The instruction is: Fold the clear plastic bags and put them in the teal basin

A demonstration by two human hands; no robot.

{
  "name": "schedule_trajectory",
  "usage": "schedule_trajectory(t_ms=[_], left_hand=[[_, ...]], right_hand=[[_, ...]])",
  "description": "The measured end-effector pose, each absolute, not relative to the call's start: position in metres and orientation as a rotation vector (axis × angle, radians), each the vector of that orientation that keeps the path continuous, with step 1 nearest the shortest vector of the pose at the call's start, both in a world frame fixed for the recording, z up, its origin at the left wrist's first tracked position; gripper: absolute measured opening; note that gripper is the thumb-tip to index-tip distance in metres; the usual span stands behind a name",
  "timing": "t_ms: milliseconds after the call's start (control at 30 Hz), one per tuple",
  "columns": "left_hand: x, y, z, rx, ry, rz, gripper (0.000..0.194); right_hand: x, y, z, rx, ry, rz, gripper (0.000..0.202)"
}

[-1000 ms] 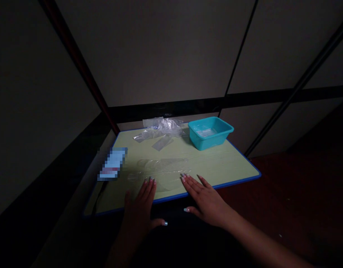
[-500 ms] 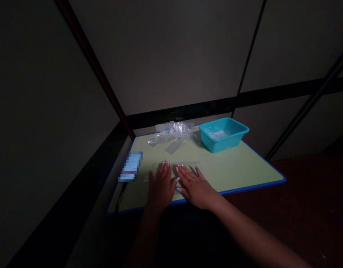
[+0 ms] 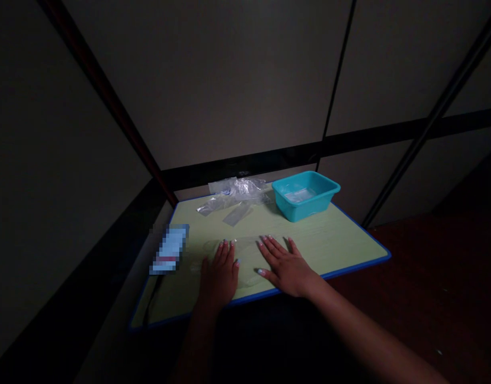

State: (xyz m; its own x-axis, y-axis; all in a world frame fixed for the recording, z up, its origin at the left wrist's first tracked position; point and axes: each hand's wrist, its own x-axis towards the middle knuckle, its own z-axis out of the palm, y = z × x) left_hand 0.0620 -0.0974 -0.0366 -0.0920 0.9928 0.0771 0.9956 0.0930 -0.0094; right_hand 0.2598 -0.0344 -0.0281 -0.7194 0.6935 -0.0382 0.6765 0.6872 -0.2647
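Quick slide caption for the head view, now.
Left hand and right hand palms down at clear film; basin and crumpled plastic farther back on the table.

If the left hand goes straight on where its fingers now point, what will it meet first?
Past the clear plastic sheet under it, the left hand would probably meet the flat plastic strip in front of the crumpled plastic, though depth is hard to judge here.

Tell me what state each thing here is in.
Left hand: open, palm down
Right hand: open, palm down
Clear plastic: spread flat, partly beneath both hands
Plastic pile: loose, crumpled
Tub: upright, uncovered, something clear inside
Blurred item: lying down, details hidden
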Motion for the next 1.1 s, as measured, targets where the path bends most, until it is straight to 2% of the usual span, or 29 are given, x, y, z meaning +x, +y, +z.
schedule_trajectory(t_ms=[333,567,800,933,1100], left_hand=[[0.084,-0.094,-0.016,-1.889,-2.262,-0.146,0.051],[0.096,-0.079,-0.027,-2.151,-2.197,-0.249,0.050],[0.104,-0.078,-0.021,-2.208,-2.213,-0.318,0.055],[0.096,-0.081,-0.026,-2.263,-2.272,-0.265,0.059],[0.064,-0.091,-0.036,-2.106,-2.331,-0.189,0.054]], right_hand=[[0.235,-0.029,-0.018,-1.225,-2.711,0.373,0.068],[0.223,-0.020,-0.040,-1.311,-2.718,0.346,0.064],[0.223,-0.022,-0.032,-1.372,-2.786,0.315,0.062],[0.223,-0.021,-0.033,-1.371,-2.807,0.307,0.063],[0.223,-0.020,-0.038,-1.355,-2.770,0.306,0.064]])
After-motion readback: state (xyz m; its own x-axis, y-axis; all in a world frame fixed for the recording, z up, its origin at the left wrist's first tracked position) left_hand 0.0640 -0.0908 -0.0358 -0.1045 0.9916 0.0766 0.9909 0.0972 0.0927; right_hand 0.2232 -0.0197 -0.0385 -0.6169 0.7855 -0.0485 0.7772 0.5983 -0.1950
